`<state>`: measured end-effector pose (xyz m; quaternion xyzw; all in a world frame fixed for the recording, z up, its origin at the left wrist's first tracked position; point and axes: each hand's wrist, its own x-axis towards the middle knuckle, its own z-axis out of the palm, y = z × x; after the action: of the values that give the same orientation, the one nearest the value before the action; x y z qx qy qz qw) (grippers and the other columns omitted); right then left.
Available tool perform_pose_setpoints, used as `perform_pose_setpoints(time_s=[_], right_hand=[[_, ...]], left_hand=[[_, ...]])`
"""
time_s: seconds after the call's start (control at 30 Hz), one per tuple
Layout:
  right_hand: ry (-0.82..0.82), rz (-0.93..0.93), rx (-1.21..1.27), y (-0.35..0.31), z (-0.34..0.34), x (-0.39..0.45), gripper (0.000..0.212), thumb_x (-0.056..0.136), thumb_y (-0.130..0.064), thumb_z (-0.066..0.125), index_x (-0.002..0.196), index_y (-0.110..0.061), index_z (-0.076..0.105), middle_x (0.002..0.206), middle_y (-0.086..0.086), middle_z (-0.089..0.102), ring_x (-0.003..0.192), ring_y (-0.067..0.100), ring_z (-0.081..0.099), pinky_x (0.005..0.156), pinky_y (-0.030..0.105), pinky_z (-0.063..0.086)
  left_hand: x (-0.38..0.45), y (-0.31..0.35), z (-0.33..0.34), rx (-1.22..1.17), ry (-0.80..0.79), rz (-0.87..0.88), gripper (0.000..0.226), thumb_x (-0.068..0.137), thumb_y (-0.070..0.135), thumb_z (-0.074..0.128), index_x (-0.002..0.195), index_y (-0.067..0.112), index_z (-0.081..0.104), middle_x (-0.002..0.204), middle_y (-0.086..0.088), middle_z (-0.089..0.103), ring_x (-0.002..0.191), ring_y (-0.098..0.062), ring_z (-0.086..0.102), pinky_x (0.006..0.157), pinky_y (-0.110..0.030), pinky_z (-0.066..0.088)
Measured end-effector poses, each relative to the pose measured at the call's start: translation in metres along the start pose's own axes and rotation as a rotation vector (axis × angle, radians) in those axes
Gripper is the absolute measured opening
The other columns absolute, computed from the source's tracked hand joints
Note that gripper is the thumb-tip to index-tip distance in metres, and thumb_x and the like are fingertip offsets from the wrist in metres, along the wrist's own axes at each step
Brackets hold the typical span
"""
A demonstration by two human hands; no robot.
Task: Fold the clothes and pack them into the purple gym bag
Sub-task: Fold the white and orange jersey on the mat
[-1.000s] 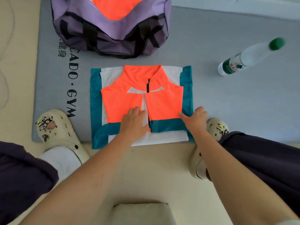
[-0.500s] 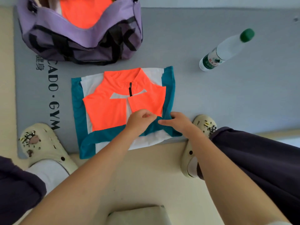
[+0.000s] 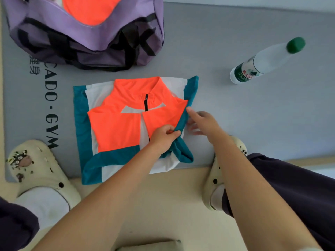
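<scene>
Item: folded orange, white and teal zip-neck sports jacket (image 3: 116, 127), flat on our grey foam gym mat (image 3: 235, 115), collar toward the purple fabric gym bag (image 3: 87, 40), hem lapping off the mat's near edge onto beige floor. The bag stood just beyond the jacket, mouth gaping, another orange garment (image 3: 88, 9) already inside.

Hands: our left hand (image 3: 164, 137) pinched a bunched fold of the teal right-hand edge, thumb and fingers closed on the cloth. Our right hand (image 3: 203, 123) hovered beside the same edge, fingers spread loose and holding nothing, forefinger touching the raised teal strip.

Step, as we judged it: tidying the right side of the fold; packing not yet begun for this piece.

Next move, in our estimate: lay the teal edge flat and square, then slide both palms beneath and carry the bundle into the bag.

Also noted: clear plastic water bottle with green cap (image 3: 262, 62), well apart on the right.
</scene>
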<state>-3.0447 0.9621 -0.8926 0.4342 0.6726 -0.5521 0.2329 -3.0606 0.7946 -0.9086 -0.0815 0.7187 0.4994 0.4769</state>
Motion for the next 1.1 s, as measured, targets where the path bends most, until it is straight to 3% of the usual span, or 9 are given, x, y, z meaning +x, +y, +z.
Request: perform_pose_setpoints(time_s=[0.07,0.23,0.37,0.47,0.57,0.77,0.87,0.97,1.1], right_hand=[[-0.018,-0.012,-0.094,-0.012,0.012,0.009,0.054,0.084,-0.058,0.063,0.096,-0.005,0.064,0.082,0.007,0.067,0.069,0.018,0.062,0.065,0.033,0.059],[0.052,-0.076,-0.120,-0.028,0.039,0.015,0.015,0.084,-0.020,0.069,0.084,-0.010,0.058,0.071,0.007,0.065,0.049,0.015,0.055,0.040,0.025,0.042],[-0.047,-0.127,-0.021,-0.044,0.079,0.000,0.020,0.084,-0.017,0.070,0.089,-0.004,0.055,0.066,0.009,0.067,0.041,0.016,0.059,0.038,0.024,0.044],[-0.112,-0.144,-0.018,-0.063,0.130,-0.011,0.020,0.085,-0.015,0.071,0.086,-0.001,0.056,0.072,0.014,0.066,0.044,0.017,0.061,0.043,0.028,0.052],[-0.145,-0.174,-0.075,-0.081,0.186,-0.022,0.026,0.085,-0.016,0.071,0.102,-0.001,0.058,0.093,0.019,0.067,0.072,0.029,0.066,0.066,0.043,0.058],[-0.382,-0.242,-0.202,-0.098,0.252,-0.045,0.038,0.087,-0.031,0.071,0.113,-0.008,0.057,0.096,0.008,0.067,0.071,0.021,0.067,0.068,0.037,0.057],[-0.161,-0.242,-0.210,-0.083,0.235,-0.037,0.024,0.086,-0.028,0.071,0.100,-0.012,0.060,0.084,0.005,0.065,0.064,0.020,0.064,0.063,0.033,0.050],[0.172,-0.270,-0.321,-0.058,0.198,-0.023,0.016,0.087,-0.021,0.065,0.098,-0.012,0.058,0.074,-0.002,0.059,0.062,0.015,0.055,0.060,0.024,0.038],[0.112,-0.051,-0.351,-0.028,0.179,-0.017,0.028,0.087,-0.030,0.068,0.101,-0.007,0.060,0.090,0.006,0.066,0.078,0.023,0.064,0.071,0.033,0.051]], left_hand=[[0.000,-0.002,-0.002,-0.032,-0.023,0.004,0.019,0.094,0.020,0.062,0.076,0.024,0.058,0.076,0.003,0.061,0.074,-0.016,0.058,0.072,-0.034,0.049],[-0.006,-0.006,-0.028,-0.146,-0.061,-0.039,0.019,0.095,0.018,0.059,0.076,0.022,0.059,0.070,0.005,0.061,0.064,-0.008,0.060,0.060,-0.021,0.052],[-0.017,-0.018,-0.066,-0.259,0.090,-0.136,0.023,0.095,0.011,0.051,0.073,0.019,0.052,0.070,-0.001,0.050,0.067,-0.017,0.049,0.058,-0.028,0.036],[-0.033,-0.036,-0.104,-0.232,0.239,-0.148,0.024,0.093,0.012,0.047,0.070,0.018,0.046,0.074,-0.003,0.046,0.078,-0.020,0.044,0.070,-0.034,0.032],[-0.053,-0.052,-0.144,-0.224,0.381,-0.112,0.026,0.092,0.017,0.046,0.066,0.019,0.045,0.077,-0.002,0.048,0.083,-0.020,0.045,0.076,-0.036,0.033],[-0.075,-0.088,-0.193,-0.165,0.513,-0.111,0.014,0.080,0.049,0.069,0.085,0.038,0.061,0.078,0.014,0.068,0.073,-0.006,0.064,0.056,-0.019,0.048],[-0.070,-0.105,-0.203,0.002,0.505,-0.160,0.020,0.085,0.040,0.066,0.091,0.020,0.064,0.085,-0.003,0.070,0.079,-0.023,0.066,0.070,-0.035,0.055],[-0.068,-0.105,-0.207,0.049,0.577,-0.196,0.028,0.084,0.042,0.066,0.075,0.018,0.058,0.069,-0.001,0.062,0.061,-0.016,0.059,0.053,-0.028,0.046],[-0.065,-0.106,-0.206,0.048,0.629,-0.186,0.032,0.082,0.037,0.071,0.067,0.013,0.056,0.061,0.000,0.056,0.051,-0.013,0.051,0.045,-0.023,0.037]])
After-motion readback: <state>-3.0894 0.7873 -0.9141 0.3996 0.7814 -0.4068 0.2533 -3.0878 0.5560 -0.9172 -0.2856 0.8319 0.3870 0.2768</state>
